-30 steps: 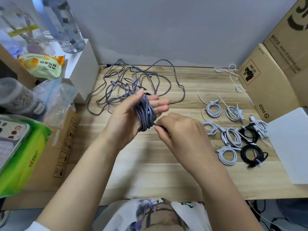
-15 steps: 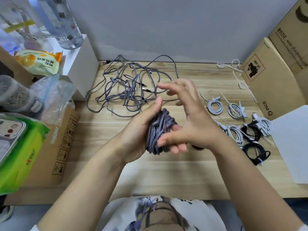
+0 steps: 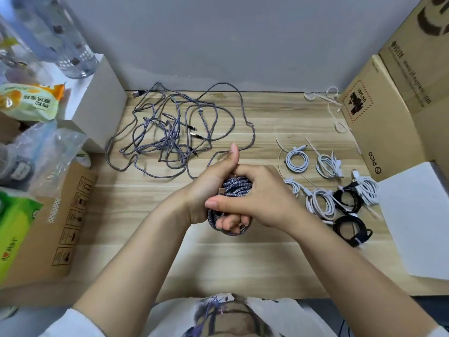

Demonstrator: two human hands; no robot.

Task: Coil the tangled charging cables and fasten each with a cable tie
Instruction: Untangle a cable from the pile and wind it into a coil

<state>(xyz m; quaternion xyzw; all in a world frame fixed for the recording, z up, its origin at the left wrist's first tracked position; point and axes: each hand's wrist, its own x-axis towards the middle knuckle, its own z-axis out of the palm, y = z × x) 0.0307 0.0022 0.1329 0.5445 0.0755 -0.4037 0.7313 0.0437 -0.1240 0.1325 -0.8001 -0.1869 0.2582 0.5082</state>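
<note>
Coil (image 3: 237,188) of grey cable, clasped above the bench (image 3: 145,239) between left grip (image 3: 206,188) and right grip (image 3: 252,198), both curled tight round it, seemingly to stop loops springing loose before tying, tangle (image 3: 175,132) lying behind.

Pale wooden desk (image 3: 145,239) against plain grey wall (image 3: 218,40).

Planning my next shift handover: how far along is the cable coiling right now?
Done: several white coils and two black coils lie tied at the right of the wooden desk. In hand: the left hand and right hand both grip a wound grey braided coil, with no tie visible on it. Left: the tangled grey cables behind, with spare ties near the cardboard box.
</note>
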